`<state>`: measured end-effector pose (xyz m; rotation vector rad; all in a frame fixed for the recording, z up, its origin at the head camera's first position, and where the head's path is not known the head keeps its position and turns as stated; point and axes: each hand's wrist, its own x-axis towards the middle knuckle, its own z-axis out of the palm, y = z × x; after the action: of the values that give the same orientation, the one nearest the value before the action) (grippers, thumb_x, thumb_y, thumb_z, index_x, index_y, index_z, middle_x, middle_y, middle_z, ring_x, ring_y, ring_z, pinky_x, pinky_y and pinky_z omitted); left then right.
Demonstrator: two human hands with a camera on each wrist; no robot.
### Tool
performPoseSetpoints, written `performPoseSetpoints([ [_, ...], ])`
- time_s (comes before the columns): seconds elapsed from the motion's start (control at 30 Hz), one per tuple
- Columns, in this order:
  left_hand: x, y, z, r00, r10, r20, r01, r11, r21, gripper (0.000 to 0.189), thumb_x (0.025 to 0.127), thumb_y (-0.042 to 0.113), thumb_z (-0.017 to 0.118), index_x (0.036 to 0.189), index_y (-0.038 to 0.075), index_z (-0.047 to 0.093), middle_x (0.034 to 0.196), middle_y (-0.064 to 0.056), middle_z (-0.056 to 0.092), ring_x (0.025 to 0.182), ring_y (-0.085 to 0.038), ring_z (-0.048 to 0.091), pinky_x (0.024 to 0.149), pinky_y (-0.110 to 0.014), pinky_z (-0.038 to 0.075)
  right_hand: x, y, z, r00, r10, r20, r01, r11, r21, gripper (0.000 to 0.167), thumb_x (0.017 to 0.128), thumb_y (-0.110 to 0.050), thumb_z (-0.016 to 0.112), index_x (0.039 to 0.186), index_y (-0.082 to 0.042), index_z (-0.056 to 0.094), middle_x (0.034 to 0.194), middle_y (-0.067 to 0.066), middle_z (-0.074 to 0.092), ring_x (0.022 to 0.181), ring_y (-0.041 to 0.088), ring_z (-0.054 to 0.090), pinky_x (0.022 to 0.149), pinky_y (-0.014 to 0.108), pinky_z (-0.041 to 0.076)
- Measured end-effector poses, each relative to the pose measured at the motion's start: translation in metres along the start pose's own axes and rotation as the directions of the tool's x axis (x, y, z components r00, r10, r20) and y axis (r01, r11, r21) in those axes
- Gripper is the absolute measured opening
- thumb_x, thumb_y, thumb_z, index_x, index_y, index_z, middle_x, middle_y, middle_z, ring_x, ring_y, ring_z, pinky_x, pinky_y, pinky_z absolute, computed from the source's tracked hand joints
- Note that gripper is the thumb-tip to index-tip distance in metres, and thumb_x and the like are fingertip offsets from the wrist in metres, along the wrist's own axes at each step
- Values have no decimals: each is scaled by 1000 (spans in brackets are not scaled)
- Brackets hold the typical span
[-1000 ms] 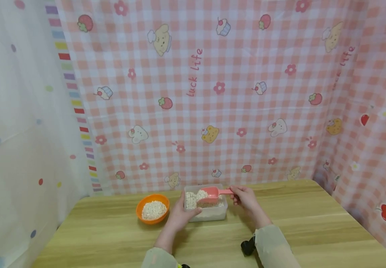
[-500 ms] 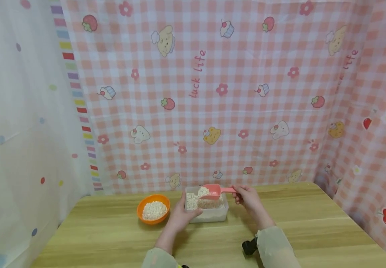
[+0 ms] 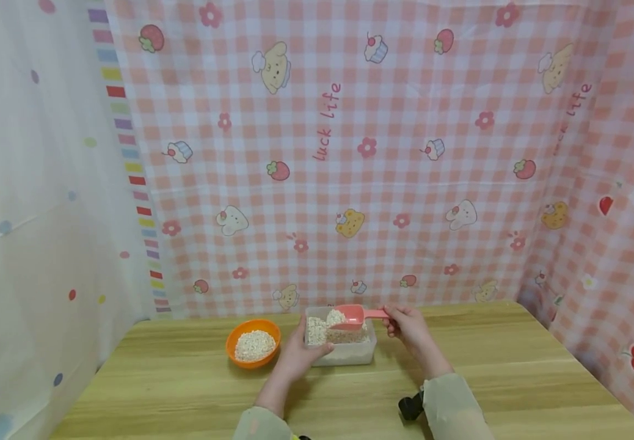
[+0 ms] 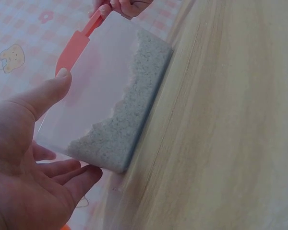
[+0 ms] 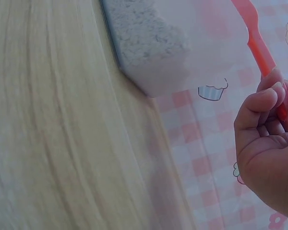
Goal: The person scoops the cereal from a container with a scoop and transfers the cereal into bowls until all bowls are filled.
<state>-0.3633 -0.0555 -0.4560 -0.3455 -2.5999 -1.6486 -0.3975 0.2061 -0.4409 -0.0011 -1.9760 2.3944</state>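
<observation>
A clear plastic container (image 3: 344, 353) holding pale oat-like flakes (image 3: 317, 331) stands at the back of the table. Its left end is gripped by my left hand (image 3: 296, 355), thumb over the near rim and fingers along the end wall, as the left wrist view shows. My right hand (image 3: 407, 327) pinches the handle of a pink scoop (image 3: 354, 315), fingers curled round it in the right wrist view. The scoop hangs level over the container, its bowl heaped with flakes at the left lip. Left of the container sits an orange bowl (image 3: 231, 349), partly filled with similar flakes.
The wooden table (image 3: 185, 397) reaches back to a pink checked curtain (image 3: 317, 183). A whitish dotted curtain (image 3: 36, 214) hangs at the left. A black wrist device (image 3: 410, 406) sticks out beside the right sleeve.
The scoop has risen slightly from the flakes and shifted a little right, still loaded. The left hand keeps its hold on the container. The head view has shifted slightly.
</observation>
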Motion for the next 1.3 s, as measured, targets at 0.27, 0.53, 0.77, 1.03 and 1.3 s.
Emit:
performPoseSetpoints([
  [0.27, 5, 0, -2, 1000, -15, -11, 15, 1000, 26, 99, 83, 35, 77, 154, 1, 17, 152, -27, 28, 138, -44, 28, 110, -58, 27, 2, -2, 3, 999, -14, 29, 14, 1000, -5, 27, 101, -12, 51, 110, 11, 63, 65, 1, 57, 54, 6, 46, 51, 18, 42],
  [0.53, 6, 3, -8, 1000, -15, 17, 14, 999, 30, 99, 83, 35, 77, 153, -2, 17, 151, -28, 30, 137, -43, 31, 109, -57, 29, 1, -10, 3, 998, -24, 50, 25, 999, -27, 28, 102, -11, 48, 109, 10, 64, 64, 1, 56, 54, 7, 46, 51, 18, 42],
  [0.77, 4, 9, -26, 999, -14, 44, 10, 997, 74, 97, 83, 42, 76, 153, 2, 23, 149, -23, 38, 128, -42, 45, 101, -56, 40, 3, -24, 6, 995, -52, 82, 57, 997, -53, 26, 102, -13, 49, 105, 5, 67, 66, 2, 57, 56, 9, 46, 52, 20, 42],
  [1.03, 5, 23, -52, 1000, 19, -5, -18, 986, 164, 82, 85, 44, 71, 150, 9, 36, 145, -26, 41, 128, -44, 44, 100, -61, 38, 5, -37, 16, 988, -79, 135, 88, 994, -69, 30, 104, -12, 45, 114, 13, 60, 67, 2, 56, 57, 9, 45, 52, 20, 41],
  [1.3, 4, 21, -81, 997, 60, -42, -51, 980, 195, 76, 87, 36, 72, 148, 6, 39, 148, -24, 37, 135, -43, 35, 107, -60, 31, 4, -48, 35, 988, -63, 143, 70, 997, -43, 34, 103, -11, 47, 119, 17, 56, 68, 4, 56, 58, 8, 45, 52, 18, 41],
])
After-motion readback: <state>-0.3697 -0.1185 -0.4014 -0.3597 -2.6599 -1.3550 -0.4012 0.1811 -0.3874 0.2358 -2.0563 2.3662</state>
